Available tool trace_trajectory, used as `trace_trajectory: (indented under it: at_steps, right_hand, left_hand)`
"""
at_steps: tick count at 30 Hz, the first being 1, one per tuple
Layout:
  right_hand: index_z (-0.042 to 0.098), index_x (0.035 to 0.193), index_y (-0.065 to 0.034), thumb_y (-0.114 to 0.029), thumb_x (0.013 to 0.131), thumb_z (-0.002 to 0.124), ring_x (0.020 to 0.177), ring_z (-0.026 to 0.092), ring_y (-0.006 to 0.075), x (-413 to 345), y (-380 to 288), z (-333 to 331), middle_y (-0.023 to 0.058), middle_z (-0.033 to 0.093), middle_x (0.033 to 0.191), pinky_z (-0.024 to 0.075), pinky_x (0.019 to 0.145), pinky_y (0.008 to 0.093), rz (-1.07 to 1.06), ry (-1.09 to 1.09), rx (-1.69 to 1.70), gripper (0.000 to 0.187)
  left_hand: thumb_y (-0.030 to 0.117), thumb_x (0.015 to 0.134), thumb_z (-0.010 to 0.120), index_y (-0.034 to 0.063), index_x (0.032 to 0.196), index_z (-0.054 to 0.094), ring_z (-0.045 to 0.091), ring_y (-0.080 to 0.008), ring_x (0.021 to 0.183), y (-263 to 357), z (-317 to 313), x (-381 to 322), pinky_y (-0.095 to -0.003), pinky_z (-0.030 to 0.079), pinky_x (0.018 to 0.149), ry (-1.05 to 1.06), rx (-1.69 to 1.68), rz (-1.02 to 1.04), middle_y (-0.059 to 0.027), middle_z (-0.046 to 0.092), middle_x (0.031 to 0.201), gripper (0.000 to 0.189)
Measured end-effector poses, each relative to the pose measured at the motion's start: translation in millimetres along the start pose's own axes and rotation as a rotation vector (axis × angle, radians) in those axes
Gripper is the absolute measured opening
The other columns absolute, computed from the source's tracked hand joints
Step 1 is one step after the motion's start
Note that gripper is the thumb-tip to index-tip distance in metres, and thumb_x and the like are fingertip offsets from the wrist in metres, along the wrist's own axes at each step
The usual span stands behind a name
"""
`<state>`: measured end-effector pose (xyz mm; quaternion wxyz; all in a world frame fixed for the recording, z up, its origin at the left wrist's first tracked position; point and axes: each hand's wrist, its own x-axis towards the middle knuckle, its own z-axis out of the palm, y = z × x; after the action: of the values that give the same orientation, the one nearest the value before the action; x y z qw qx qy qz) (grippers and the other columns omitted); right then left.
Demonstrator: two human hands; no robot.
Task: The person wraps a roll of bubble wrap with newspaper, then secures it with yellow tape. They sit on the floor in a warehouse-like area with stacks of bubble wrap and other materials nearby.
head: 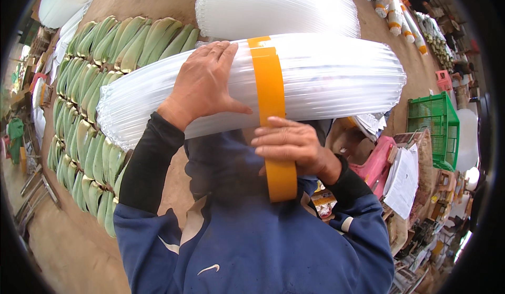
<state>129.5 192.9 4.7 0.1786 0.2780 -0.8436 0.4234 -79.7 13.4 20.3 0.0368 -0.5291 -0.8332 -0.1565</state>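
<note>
A long bundle of ribbed clear plastic [339, 77] lies slantwise across the view in front of my chest. My left hand [205, 84] grips it left of the middle, fingers over its upper side and thumb spread along the near side. An orange tape strip [269, 73] runs around the bundle's middle and continues below it towards me. Across the hanging part of the strip are the fingers of my right hand [292, 146], with a thumb tip partly showing behind it. The bundle's underside is hidden.
Green thick-leaved plant pieces [86, 132] lie in rows on the ground at left. Beyond my bundle is a larger clear plastic bundle [276, 9]. Orange-banded plastic rolls [394, 13] lie at upper right. A green crate [434, 128], papers [402, 179] and a pink plastic item [373, 165] stand right.
</note>
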Motion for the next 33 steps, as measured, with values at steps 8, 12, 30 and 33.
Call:
trace_trajectory:
  at_steps: [8,12,30,33]
  right_hand:
    - [0.069,0.132,-0.0064,-0.011,0.092,0.069,0.131,0.064,0.0301,-59.8,61.3,35.4,0.015,0.068,0.138,0.046,0.117,0.0467,-0.109,-0.111,-0.288,0.04]
    - [0.06,0.143,-0.0059,-0.008,0.096,0.063,0.138,0.059,0.032,-70.4,48.2,25.0,0.0169,0.06,0.149,0.0439,0.118,0.0467,-0.113,-0.182,-0.319,0.047]
    - [0.048,0.15,0.0034,-0.025,0.102,0.07,0.117,0.063,0.0185,-74.2,27.6,81.5,0.0128,0.064,0.137,0.0485,0.105,0.0338,1.11,-0.007,0.825,0.06]
    - [0.051,0.148,0.0025,-0.028,0.101,0.07,0.123,0.061,0.0216,-86.1,64.5,113.3,0.0153,0.063,0.14,0.0462,0.108,0.0361,0.931,0.067,0.58,0.059]
  left_hand:
    - [0.077,0.069,0.081,-0.0002,0.152,0.048,0.053,-0.0411,0.139,-4.4,-4.2,0.0,-0.0484,0.042,0.118,0.008,0.031,0.089,-0.0248,0.057,0.148,0.118]
    - [0.067,0.09,0.069,0.0015,0.152,0.049,0.053,-0.0426,0.14,-14.5,-9.0,3.3,-0.0485,0.044,0.117,-0.023,-0.025,0.096,-0.0259,0.058,0.146,0.093]
    - [0.066,0.109,0.03,-0.0022,0.14,0.062,0.06,-0.0446,0.127,14.5,22.2,112.2,-0.044,0.044,0.111,-0.497,-0.405,-0.068,-0.0268,0.066,0.136,0.082]
    - [0.061,0.111,0.035,-0.0025,0.136,0.063,0.061,-0.045,0.123,10.6,27.5,102.1,-0.0444,0.046,0.108,-0.428,-0.464,-0.023,-0.0261,0.067,0.133,0.074]
